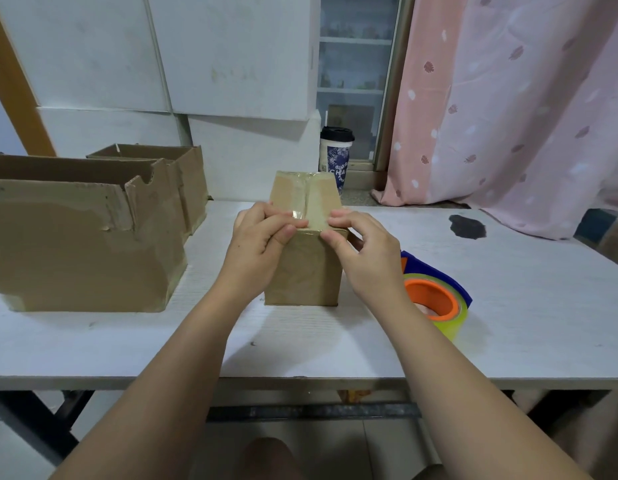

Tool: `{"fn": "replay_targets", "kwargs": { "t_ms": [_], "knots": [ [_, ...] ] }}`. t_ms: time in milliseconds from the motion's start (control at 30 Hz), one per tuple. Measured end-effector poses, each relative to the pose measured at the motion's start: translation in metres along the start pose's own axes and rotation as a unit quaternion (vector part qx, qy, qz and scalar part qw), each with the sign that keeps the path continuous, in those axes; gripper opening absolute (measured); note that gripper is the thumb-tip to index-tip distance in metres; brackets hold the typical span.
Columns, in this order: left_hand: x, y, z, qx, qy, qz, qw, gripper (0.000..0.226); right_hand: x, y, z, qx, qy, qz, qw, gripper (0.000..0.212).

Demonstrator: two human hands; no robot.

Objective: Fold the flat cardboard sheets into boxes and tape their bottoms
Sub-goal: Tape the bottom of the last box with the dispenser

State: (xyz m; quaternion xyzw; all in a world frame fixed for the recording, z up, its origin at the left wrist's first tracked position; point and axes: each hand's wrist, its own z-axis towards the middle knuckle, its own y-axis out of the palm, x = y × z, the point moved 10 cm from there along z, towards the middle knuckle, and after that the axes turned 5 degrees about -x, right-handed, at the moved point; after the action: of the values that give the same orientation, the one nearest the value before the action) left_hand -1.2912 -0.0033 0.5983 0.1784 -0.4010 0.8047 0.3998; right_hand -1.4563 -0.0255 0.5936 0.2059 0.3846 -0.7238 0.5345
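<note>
Box: I see the small box [304, 271] standing on the table [508, 306], bottom face up, between both hands.
Tape axis: the tape strip [309, 199] runs along the top seam, straight away from me, and its near end meets the box's near top edge.
Left hand [262, 240]: at that edge, left of the seam, with thumb and forefinger pinching the tape end.
Right hand [359, 251]: right of the seam, pinching the box edge.
Next move: I judge the end folds down the front face, with both hands equally near.
Tape roll [435, 303]: near the box's right side.
</note>
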Motion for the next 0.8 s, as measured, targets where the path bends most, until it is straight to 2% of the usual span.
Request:
{"fn": "replay_targets", "kwargs": {
  "t_ms": [100,233,333,467,633,700,800],
  "knots": [
    [0.002,0.001,0.0,0.008,-0.004,0.011,1.0,0.024,0.0,0.0,-0.001,0.006,0.001,0.006,1.0,0.014],
    [-0.009,-0.001,-0.005,-0.025,-0.002,-0.078,0.997,0.034,0.009,0.001,0.0,-0.019,0.022,0.041,0.999,0.015],
    [-0.017,-0.004,-0.007,0.001,-0.016,-0.103,0.995,0.029,0.018,0.004,0.002,-0.041,0.059,0.1,0.992,0.01],
    [-0.019,-0.004,-0.008,0.032,-0.027,-0.17,0.985,0.03,0.019,0.007,0.001,-0.065,0.062,0.184,0.979,0.024],
    [-0.024,-0.002,-0.005,-0.022,-0.066,-0.247,0.966,0.03,0.018,0.01,-0.002,-0.057,0.084,0.232,0.967,0.025],
    [-0.024,-0.001,-0.005,-0.045,-0.067,-0.244,0.966,0.031,0.019,0.011,-0.004,-0.054,0.097,0.245,0.963,0.024],
    [-0.022,-0.005,-0.005,-0.021,-0.057,-0.189,0.98,0.037,0.018,0.012,-0.007,-0.054,0.121,0.251,0.959,0.022]
  ]
}}
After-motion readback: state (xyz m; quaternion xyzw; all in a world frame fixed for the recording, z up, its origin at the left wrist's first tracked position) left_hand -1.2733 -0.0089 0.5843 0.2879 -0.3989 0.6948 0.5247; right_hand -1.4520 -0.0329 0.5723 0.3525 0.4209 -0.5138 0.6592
